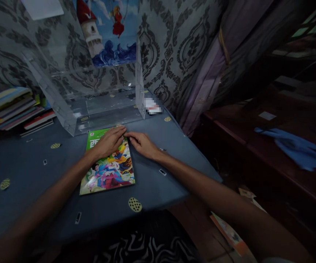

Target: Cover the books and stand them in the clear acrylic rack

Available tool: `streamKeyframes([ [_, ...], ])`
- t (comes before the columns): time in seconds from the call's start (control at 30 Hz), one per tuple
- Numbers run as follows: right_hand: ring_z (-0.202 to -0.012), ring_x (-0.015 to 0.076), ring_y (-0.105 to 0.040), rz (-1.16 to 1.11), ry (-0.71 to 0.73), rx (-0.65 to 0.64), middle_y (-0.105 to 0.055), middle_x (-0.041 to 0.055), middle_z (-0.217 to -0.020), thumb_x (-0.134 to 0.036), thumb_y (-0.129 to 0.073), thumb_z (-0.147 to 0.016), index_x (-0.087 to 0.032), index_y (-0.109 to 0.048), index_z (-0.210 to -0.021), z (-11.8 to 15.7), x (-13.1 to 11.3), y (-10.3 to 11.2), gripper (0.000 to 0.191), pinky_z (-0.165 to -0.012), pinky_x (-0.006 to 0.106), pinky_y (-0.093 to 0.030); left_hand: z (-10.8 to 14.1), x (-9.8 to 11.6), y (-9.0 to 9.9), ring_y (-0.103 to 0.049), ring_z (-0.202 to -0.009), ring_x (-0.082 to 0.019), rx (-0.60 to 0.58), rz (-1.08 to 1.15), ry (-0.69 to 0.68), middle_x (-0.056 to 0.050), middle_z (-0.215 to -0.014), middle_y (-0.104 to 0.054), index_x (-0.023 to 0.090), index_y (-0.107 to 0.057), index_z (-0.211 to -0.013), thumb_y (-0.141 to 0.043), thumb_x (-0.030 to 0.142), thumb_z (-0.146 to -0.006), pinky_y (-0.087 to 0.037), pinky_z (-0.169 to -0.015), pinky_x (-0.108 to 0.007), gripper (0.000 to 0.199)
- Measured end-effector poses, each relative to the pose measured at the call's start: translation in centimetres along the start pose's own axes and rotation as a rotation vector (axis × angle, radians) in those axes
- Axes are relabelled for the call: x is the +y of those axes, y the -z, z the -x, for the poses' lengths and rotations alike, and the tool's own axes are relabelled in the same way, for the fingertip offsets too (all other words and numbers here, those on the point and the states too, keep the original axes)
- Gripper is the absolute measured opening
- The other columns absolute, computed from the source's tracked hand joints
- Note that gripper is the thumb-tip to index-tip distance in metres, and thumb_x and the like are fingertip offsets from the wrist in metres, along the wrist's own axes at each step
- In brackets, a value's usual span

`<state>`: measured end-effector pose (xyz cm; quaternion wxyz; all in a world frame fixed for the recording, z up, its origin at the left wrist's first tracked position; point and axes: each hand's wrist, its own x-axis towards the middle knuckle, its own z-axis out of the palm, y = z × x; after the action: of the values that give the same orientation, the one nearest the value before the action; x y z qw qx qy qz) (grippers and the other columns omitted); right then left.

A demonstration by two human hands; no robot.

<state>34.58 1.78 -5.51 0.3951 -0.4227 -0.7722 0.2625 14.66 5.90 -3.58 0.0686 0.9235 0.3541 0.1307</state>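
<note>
A clear rack (pixel 108 117) stood upper left of centre; the illustrated book (pixel 114 171) lay mid-frame on the blue-grey surface (pixel 37 197); the left hand (pixel 108 143) rested on it, fingers extended flat, clasping nothing; the right hand (pixel 144 146) had half-curled fingers at its top right corner, any grip impossible to tell; a purple curtain (pixel 206 80) hung upper right.

On the table (pixel 158 191), a book (pixel 111 175) before a rack (pixel 70 122). Left of the rack, a book stack (pixel 12 107); behind, a poster (pixel 115 40).

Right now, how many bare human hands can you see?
2: the left hand rests on the glossy, green-topped, illustrated book; the right hand is at its upper right corner.
</note>
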Motion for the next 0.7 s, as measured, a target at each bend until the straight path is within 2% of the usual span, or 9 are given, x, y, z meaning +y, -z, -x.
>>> streamKeyframes([
  [0.2,-0.107,0.021,-0.065,0.052,0.002,-0.019,-0.072,0.0079,-0.117,-0.007,-0.047,-0.092,-0.02,-0.067,-0.121,0.8,-0.5,-0.3,0.037,-0.098,0.037,-0.048,0.3,0.5,0.3,-0.044,-0.141,-0.023,-0.008,0.002,0.007,-0.015,-0.149,-0.05,0.009,-0.052,-0.139,-0.035,0.032,-0.099,-0.032,-0.118,-0.044,0.049],
  [0.37,-0.103,0.0215,-0.065,0.057,0.036,-0.015,-0.072,0.0074,-0.113,-0.009,-0.045,-0.092,-0.021,-0.067,-0.12,1.6,-1.1,-0.3,0.037,-0.095,0.038,-0.048,1.3,1.4,0.5,-0.044,-0.141,-0.021,-0.011,0.016,-0.008,-0.011,-0.149,-0.051,0.017,-0.053,-0.14,-0.035,0.032,-0.101,-0.031,-0.118,-0.046,0.046],
  [0.57,-0.098,0.0211,-0.066,0.041,0.016,-0.012,-0.073,0.0088,-0.108,-0.01,-0.045,-0.093,-0.018,-0.067,-0.118,2.4,-1.8,-0.3,0.035,-0.09,0.036,-0.05,1.9,1.9,0.6,-0.046,-0.139,-0.023,-0.006,0.029,-0.005,-0.012,-0.147,-0.054,0.015,-0.055,-0.138,-0.035,0.033,-0.101,-0.033,-0.117,-0.046,0.046],
  [0.7,-0.098,0.0201,-0.066,0.029,0.033,-0.011,-0.073,0.0066,-0.11,-0.009,-0.045,-0.092,-0.021,-0.068,-0.118,3.1,-2.1,-0.3,0.037,-0.09,0.035,-0.05,2.4,2.1,0.8,-0.047,-0.139,-0.021,-0.008,0.082,-0.042,-0.008,-0.145,-0.056,0.018,-0.057,-0.135,-0.035,0.031,-0.1,-0.032,-0.117,-0.046,0.043],
])
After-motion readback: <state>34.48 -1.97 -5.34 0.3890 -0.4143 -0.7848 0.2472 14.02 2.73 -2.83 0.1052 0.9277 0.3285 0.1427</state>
